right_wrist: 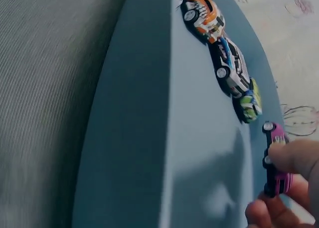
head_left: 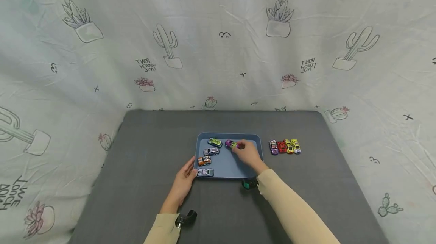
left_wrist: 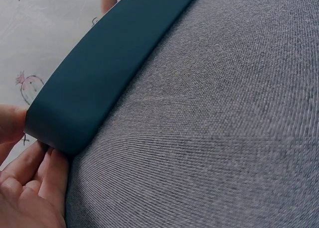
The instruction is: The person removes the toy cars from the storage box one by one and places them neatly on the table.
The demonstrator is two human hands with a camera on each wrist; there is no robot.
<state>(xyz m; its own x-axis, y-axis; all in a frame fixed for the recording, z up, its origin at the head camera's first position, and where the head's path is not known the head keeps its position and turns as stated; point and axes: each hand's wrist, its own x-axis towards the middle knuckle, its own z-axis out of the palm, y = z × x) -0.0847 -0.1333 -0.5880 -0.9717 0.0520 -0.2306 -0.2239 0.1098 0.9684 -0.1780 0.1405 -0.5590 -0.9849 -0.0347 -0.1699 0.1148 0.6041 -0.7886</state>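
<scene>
My right hand pinches a purple and green toy car over the back of the blue tray. In the right wrist view its thumb lies on the purple car's side, with fingertips on the other side. At the tray's front left corner, my left hand holds the wall, thumb at the rim and fingers lower down in the left wrist view. Along the tray's left side stand a green toy car, a white and dark one, an orange one and a silver one.
Right of the tray several toy cars stand side by side: a purple and white one, a red one and yellow ones. The grey cloth-covered table meets a printed curtain at the back and sides.
</scene>
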